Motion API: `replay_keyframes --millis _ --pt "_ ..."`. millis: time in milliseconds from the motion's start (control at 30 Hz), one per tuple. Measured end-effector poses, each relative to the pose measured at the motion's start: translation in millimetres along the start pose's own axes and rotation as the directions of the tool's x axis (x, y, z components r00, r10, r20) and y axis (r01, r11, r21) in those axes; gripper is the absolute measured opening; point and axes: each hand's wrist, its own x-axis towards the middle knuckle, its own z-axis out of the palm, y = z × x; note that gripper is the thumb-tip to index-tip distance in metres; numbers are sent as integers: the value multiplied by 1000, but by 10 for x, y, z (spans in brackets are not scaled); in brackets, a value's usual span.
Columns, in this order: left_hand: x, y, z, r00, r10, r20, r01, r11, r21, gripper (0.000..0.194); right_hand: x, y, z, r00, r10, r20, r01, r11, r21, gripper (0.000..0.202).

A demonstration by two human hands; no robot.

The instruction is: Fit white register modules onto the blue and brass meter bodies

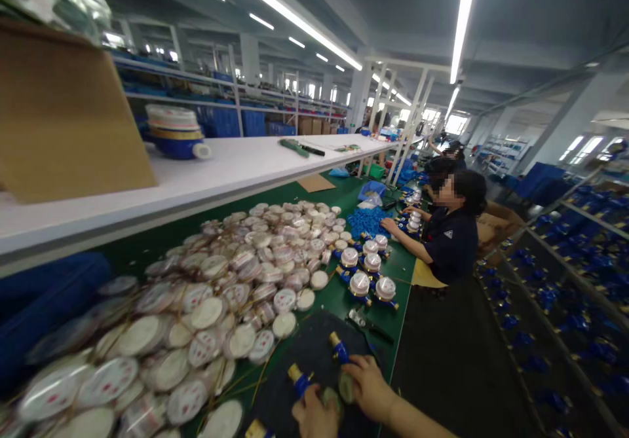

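At the lower edge, my left hand [314, 415] is curled beside a blue meter body [301, 385] with a brass threaded end, its fingers closed on a pale greenish round disc [332, 400]. My right hand [367, 385] is closed on a second pale disc [346, 387], its fingers against another blue meter body [339, 347] with a brass end. Both bodies lie on a dark mat [314, 333]. The undersides of both hands are hidden. A further brass end [255, 429] shows at the bottom edge.
A large heap of round meter inserts [240, 340] covers the green bench to the left. Assembled meters [360, 283], blue small parts [368, 220] and a dark-handled tool [371, 325] lie ahead. A co-worker [449, 228] sits at the right edge. Above runs a white shelf [236, 163].
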Motion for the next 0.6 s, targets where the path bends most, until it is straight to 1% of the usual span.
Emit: replay_keyframes --millis 67,133,200,233,300,367,433,467,500,533,600 --pt "-39 6 68 999 32 20 -34 996 84 43 -125 -24 77 1000 6 11 -5 994 -110 60" --pt "-56 3 94 988 139 72 -149 974 169 53 -214 -76 136 999 1 32 5 980 -201 70" --pt "-89 -15 102 951 253 180 -291 929 228 56 -254 -143 173 999 -7 48 20 960 -278 76" --pt "-110 -29 106 925 294 240 -351 903 246 55 -251 -176 187 999 -9 50 24 949 -313 73" --pt "-147 -55 116 878 338 339 -436 857 274 58 -207 -224 208 999 -13 53 32 927 -375 59" --pt "-152 -68 122 849 340 404 -475 825 305 75 -131 -239 229 997 -21 76 51 905 -422 51" --pt "-114 -60 106 835 313 452 -484 807 337 92 -56 -224 244 993 -28 117 79 887 -455 51" --pt "-83 -50 87 830 294 473 -484 802 351 98 -27 -210 245 990 -31 138 93 879 -467 52" --pt "-47 -37 61 825 277 492 -484 796 363 99 -5 -194 240 987 -35 159 107 873 -476 53" --pt "-12 -23 30 819 266 508 -487 790 371 97 11 -177 226 983 -38 178 121 868 -482 55" --pt "43 5 -39 806 265 530 -504 777 377 83 27 -142 171 976 -45 211 145 862 -486 60"
